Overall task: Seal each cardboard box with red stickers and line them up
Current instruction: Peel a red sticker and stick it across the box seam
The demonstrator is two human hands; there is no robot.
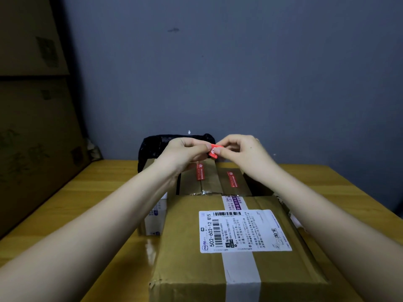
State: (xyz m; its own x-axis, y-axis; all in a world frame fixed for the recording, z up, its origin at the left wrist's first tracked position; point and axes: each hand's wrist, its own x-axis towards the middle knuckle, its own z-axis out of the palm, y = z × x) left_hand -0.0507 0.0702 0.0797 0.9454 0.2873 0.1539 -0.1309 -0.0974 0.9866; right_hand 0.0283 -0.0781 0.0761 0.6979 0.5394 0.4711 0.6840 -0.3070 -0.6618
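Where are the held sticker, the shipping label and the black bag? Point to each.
held sticker (214,151), head view, its red face.
shipping label (244,231), head view, its white middle.
black bag (152,147), head view, its left side.

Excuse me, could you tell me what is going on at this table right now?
A person is sealing cardboard boxes with red stickers. Both hands, left hand and right hand, pinch one red sticker in the air above two small boxes at the back, each already bearing a red sticker. A larger box with a white shipping label lies nearest the person on the wooden table, with no red sticker visible on it.
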